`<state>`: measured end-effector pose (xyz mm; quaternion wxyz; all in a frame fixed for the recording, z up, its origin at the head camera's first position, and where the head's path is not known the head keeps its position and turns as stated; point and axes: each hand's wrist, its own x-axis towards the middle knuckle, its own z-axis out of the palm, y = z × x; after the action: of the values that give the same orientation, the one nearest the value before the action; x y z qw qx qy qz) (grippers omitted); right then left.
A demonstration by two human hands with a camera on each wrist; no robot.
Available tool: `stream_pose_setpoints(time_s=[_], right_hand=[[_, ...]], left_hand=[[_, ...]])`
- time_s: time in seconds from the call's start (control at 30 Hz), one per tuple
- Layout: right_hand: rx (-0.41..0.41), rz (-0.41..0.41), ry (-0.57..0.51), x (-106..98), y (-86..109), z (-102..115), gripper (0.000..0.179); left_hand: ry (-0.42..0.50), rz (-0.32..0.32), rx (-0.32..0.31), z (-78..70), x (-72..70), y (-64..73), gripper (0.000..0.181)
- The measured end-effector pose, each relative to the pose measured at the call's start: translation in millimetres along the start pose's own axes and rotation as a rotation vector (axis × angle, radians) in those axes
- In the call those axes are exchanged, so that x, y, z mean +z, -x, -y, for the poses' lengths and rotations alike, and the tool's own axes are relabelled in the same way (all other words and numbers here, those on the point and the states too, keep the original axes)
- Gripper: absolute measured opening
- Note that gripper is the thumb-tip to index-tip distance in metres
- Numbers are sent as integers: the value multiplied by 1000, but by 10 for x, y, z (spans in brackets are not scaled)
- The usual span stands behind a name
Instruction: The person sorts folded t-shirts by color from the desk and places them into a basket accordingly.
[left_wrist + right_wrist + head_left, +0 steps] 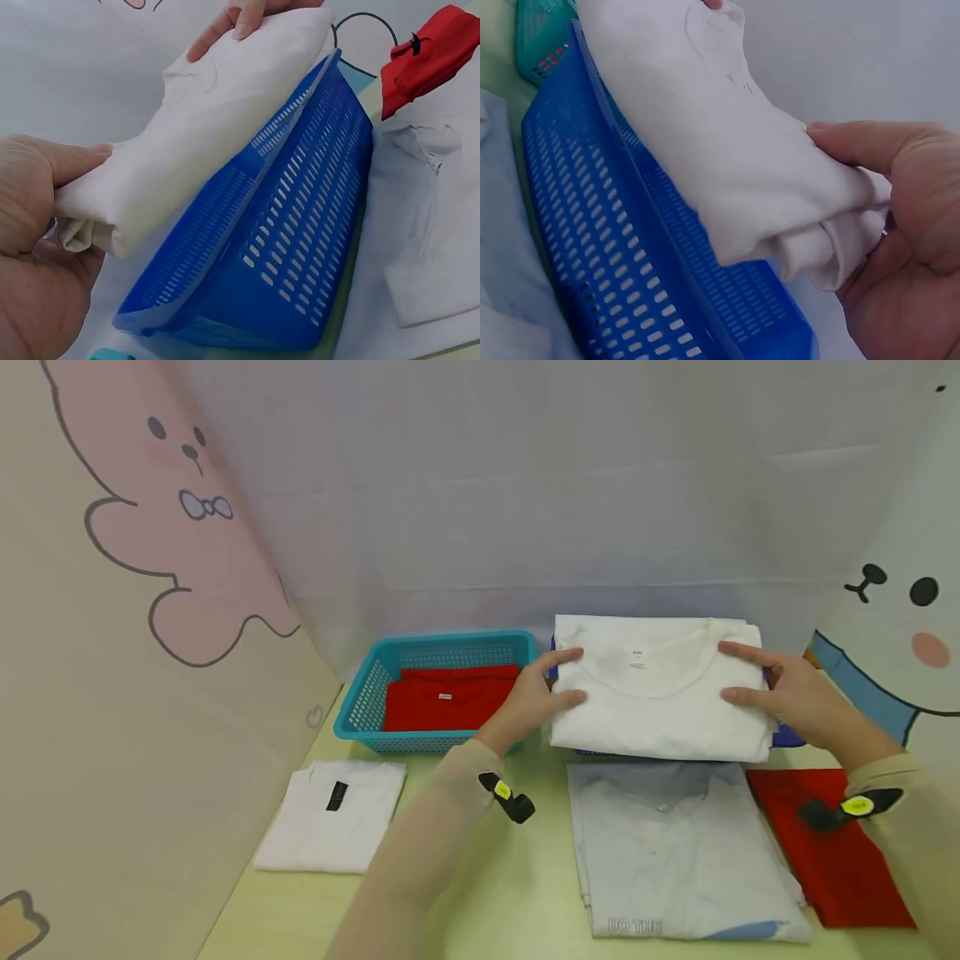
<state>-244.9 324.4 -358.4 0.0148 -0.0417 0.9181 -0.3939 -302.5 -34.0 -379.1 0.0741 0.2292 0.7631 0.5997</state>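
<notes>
A folded white T-shirt (660, 718) is held level between both hands, its neckline and small label facing up. My left hand (536, 693) grips its left edge, thumb and fingers on the cloth. At the opposite edge my right hand (795, 697) pinches the folded layers, which show as loose rolls in the right wrist view. Right under the shirt stands a blue perforated basket (300, 217), mostly covered by it in the head view. Both wrist views show the shirt above the basket's rim.
Left of it stands a teal basket (360, 718) holding a folded red shirt (450, 710). A folded white shirt with a black label (337, 835) lies at the left. In front are a pale printed shirt (682, 860) and a red one (840, 868). Curtains enclose the table (480, 893).
</notes>
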Motion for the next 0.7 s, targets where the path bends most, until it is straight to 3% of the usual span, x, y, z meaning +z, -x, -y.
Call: stream_pose_setpoints(time_s=[0.33, 0.57, 0.7], right_hand=[[3, 58, -66, -212, -309, -241, 80], [15, 107, -102, -259, -480, -370, 81], [29, 109, -37, -245, -559, -388, 84]], left_hand=[[-130, -48, -45, 57, 213, -467, 62], [-188, -60, -68, 143, 288, -622, 60], [-199, -73, -84, 212, 319, -673, 60]])
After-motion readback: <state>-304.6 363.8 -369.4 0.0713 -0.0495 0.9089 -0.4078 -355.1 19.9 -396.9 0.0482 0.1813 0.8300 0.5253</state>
